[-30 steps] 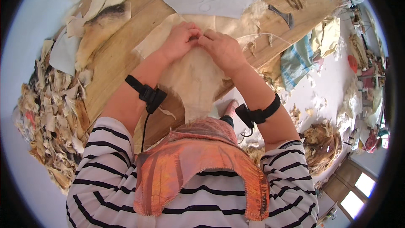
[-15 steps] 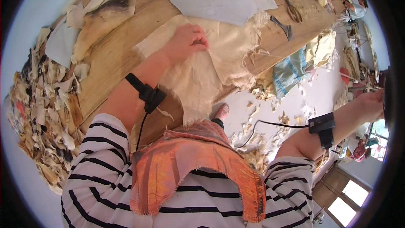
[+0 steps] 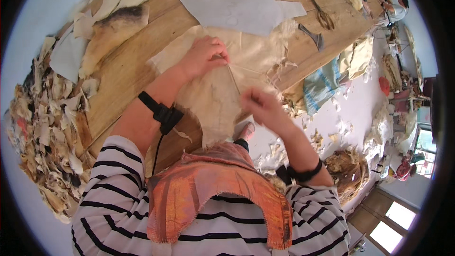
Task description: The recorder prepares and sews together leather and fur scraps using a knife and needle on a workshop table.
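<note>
My left hand grips a pale, ragged-edged hide on the wooden table, fingers pinched on it along a narrow fold or line running diagonally down its middle. Below and right of it, my right hand hovers at the hide’s right side, fingers curled but smeared by motion; whether they hold anything is unclear. Just beyond the hide lies a white paper sheet. Long metal shears and a flat metal tool rest to the upper right.
Hide pieces and a large heap of scraps fill the left. Cream material and a blue striped sack lie along the right edge, above scrap-strewn floor. Another person works at the far upper right.
My right hand left my left hand, swung out to the far right, and has now returned beside the hide, lower than before. My left hand stays pinched on the hide, shifting only slightly.
</note>
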Available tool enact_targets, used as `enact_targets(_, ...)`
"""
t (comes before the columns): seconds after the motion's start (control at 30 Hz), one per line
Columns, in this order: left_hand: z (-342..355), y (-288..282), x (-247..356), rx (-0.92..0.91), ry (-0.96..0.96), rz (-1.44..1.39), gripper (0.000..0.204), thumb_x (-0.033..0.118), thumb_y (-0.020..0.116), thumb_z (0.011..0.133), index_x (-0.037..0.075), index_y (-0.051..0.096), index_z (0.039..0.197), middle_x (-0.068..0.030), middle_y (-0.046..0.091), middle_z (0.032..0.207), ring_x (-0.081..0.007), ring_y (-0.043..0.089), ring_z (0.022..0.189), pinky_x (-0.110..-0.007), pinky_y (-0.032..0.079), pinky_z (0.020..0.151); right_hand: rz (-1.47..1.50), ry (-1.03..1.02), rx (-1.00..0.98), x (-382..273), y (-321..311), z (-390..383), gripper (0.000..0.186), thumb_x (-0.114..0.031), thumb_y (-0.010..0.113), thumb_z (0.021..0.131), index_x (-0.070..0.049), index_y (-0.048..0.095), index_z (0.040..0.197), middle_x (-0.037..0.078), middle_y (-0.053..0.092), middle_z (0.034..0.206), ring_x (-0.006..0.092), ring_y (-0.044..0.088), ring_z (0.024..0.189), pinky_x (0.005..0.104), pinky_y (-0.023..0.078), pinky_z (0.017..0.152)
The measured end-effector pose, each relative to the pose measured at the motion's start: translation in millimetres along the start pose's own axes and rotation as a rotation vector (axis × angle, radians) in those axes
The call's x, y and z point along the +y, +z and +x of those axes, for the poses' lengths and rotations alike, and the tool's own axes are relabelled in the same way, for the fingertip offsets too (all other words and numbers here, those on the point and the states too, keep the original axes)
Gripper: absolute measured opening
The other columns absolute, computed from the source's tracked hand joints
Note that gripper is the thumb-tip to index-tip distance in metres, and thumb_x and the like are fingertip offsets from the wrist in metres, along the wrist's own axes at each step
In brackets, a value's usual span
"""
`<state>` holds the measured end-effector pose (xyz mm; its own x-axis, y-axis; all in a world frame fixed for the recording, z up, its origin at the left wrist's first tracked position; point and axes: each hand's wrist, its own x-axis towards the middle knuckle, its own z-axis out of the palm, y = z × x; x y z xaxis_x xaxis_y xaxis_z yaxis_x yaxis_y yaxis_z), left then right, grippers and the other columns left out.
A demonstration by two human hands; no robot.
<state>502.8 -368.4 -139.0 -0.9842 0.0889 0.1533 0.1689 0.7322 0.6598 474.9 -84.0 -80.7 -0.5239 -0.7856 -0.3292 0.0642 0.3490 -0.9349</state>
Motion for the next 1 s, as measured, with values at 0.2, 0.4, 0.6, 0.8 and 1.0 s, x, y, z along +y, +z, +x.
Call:
enact_targets(0.2,-1,-1,3,0.026,0.013,-0.02,0.013,0.024,0.073,0.087,0.018,0.071,0.098,-0.0015,0.064,0.107,-0.0264,0.054,0.115,-0.044,0.034,0.106,0.086,-0.032,-0.306,-28,42,-62,0.016,-0.015,0.069,0.099,-0.004,0.07,0.111,0.006,0.071,0.092,0.0107,0.067,0.083,0.0282,0.053,0.074)
enact_targets(0.4,2,-1,1,-0.014,0.011,-0.05,0.013,0.023,0.073,0.088,0.017,0.071,0.1,-0.0016,0.062,0.107,-0.0259,0.053,0.115,-0.044,0.032,0.107,-0.24,-0.604,-0.48,-86,45,-73,0.038,-0.002,0.07,0.09,-0.004,0.067,0.128,0.011,0.071,0.109,0.0269,0.07,0.087,0.0363,0.057,0.077)
enact_targets(0.6,1,1,-1,-0.018,0.015,-0.02,0.015,0.024,0.073,0.087,0.018,0.073,0.1,-0.0013,0.061,0.107,-0.0249,0.052,0.115,-0.044,0.031,0.107,-0.055,-0.894,-0.644,-113,66,-87,0.035,-0.001,0.065,0.093,0.0,0.066,0.128,0.012,0.07,0.118,0.0314,0.069,0.112,0.0374,0.057,0.094)
enact_targets(0.8,2,0,1,-0.032,0.016,0.035,0.016,0.025,0.073,0.087,0.019,0.073,0.101,-0.0015,0.061,0.108,-0.0255,0.052,0.116,-0.044,0.032,0.106,-0.028,-0.949,-0.48,-133,83,-79,0.041,-0.013,0.063,0.089,-0.008,0.065,0.129,0.004,0.061,0.092,0.0241,0.067,0.078,0.0349,0.054,0.062)
enact_targets(1.0,2,0,5,0.023,0.069,0.056,0.015,0.015,0.074,0.083,0.013,0.073,0.099,-0.0053,0.063,0.103,-0.0285,0.056,0.108,-0.042,0.044,0.096,-0.079,-1.142,-0.564,-142,75,-93,0.031,-0.008,0.065,0.096,-0.001,0.069,0.126,0.002,0.069,0.1,0.0202,0.071,0.081,0.0317,0.055,0.063)
